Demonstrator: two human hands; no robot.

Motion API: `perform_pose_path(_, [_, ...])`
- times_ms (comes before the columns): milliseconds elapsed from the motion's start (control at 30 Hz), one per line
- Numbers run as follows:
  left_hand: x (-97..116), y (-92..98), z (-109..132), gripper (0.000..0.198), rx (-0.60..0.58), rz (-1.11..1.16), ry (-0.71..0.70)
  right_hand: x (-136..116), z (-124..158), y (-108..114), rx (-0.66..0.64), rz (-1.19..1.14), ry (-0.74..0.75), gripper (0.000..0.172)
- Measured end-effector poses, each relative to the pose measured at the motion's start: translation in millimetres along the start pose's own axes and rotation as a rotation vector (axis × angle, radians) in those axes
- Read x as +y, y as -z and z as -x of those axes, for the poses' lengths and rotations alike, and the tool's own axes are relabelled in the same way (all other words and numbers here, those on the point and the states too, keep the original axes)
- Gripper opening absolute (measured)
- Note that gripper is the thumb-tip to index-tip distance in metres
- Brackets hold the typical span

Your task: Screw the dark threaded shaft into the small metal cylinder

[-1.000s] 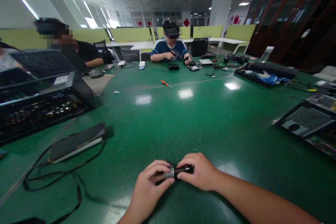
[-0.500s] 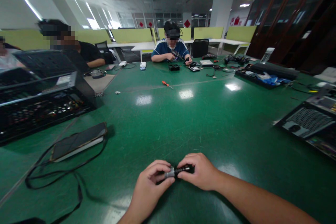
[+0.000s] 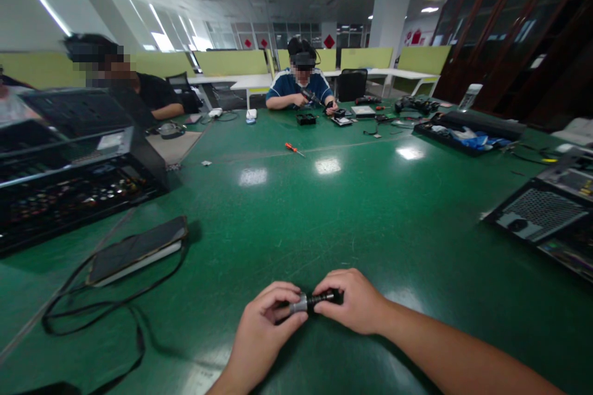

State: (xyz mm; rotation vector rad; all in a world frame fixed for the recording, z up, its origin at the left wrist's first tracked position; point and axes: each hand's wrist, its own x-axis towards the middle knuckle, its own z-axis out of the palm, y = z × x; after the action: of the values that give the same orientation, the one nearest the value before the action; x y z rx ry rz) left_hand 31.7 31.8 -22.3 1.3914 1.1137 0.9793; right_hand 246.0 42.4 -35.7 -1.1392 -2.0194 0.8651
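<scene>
part: small silver-and-black cylinder, pinched between left hand and right hand
surface: green counter
room: open office

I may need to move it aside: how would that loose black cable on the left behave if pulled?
The black cable lies in slack loops, so it is probably floppy and light. It runs by the flat black device, so pulling might drag that along.

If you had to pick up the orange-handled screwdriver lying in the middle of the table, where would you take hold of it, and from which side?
Take the orange-handled screwdriver by its orange handle, the thicker left end, from straight above. It lies flat on the green table, thin shaft pointing right, with bare surface all round, so fingers should be able to close across the handle unobstructed.
</scene>
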Motion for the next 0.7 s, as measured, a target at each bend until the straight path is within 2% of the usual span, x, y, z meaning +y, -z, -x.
perform_pose_path(700, [3.2,0.4,1.4,0.012,0.014,-0.02,0.008,0.5,0.2,2.0,-0.008,0.004,0.004,0.011])
